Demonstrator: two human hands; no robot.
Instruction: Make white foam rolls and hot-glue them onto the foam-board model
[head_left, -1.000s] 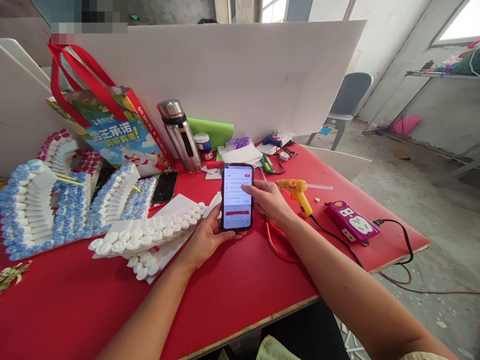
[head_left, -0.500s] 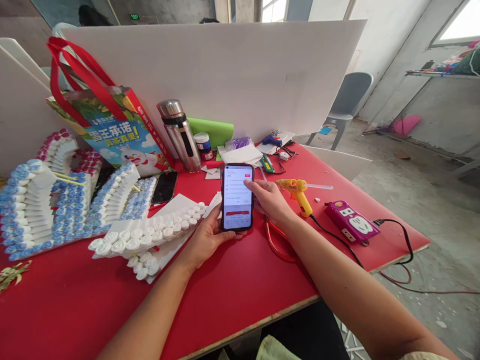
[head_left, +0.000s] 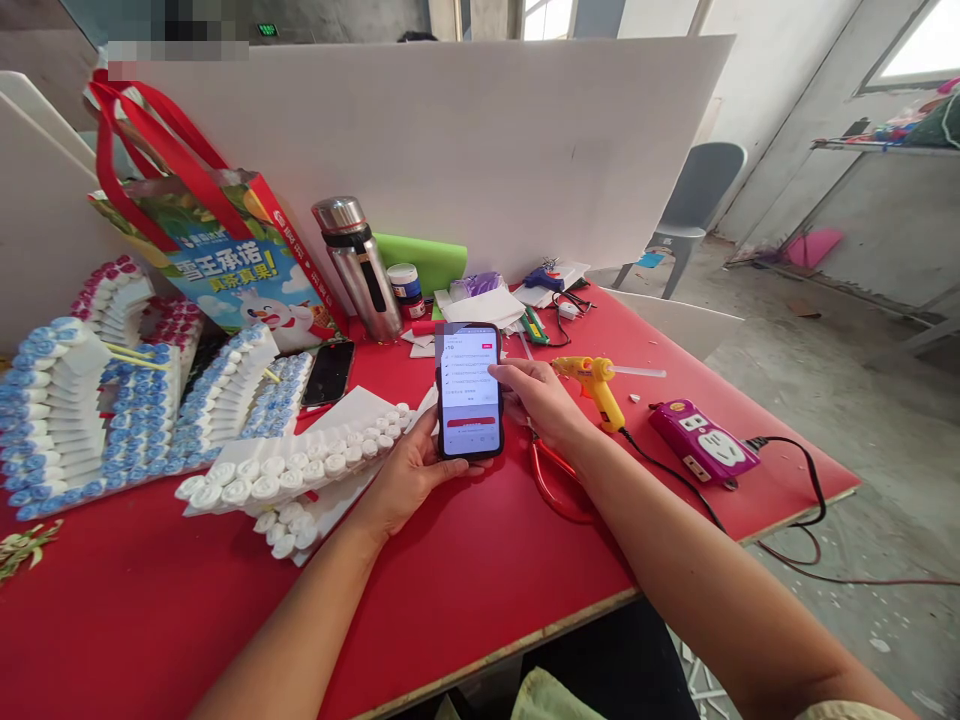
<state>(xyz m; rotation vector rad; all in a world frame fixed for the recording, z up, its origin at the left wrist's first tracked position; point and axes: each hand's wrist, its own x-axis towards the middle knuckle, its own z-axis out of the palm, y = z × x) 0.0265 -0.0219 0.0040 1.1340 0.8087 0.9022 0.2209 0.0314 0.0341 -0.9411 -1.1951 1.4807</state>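
Observation:
A smartphone (head_left: 471, 400) in a black case is held upright above the red table, its lit screen turned towards me. My left hand (head_left: 416, 470) wraps the phone's lower left side, with the thumb along the bottom edge. At the right edge, my right hand (head_left: 540, 395) grips the phone; its thumb reaches onto the screen border, and its other fingers are partly hidden. Just left of my left hand lies a white piece set with rows of rolled white rosettes (head_left: 292, 470). Under my right wrist, red-handled pliers (head_left: 553, 490) are partly covered.
A yellow glue gun (head_left: 596, 385) and a purple power socket (head_left: 705, 443) with cables lie at right. A steel flask (head_left: 358, 270) and a printed bag (head_left: 247, 265) stand at back left. Blue-and-white rosette pieces (head_left: 56, 420) and a second phone (head_left: 328, 373) lie at left.
The phone has shifted slightly left and up in my hands. My right thumb now rests nearer the screen's right edge. Objects on the table are unmoved.

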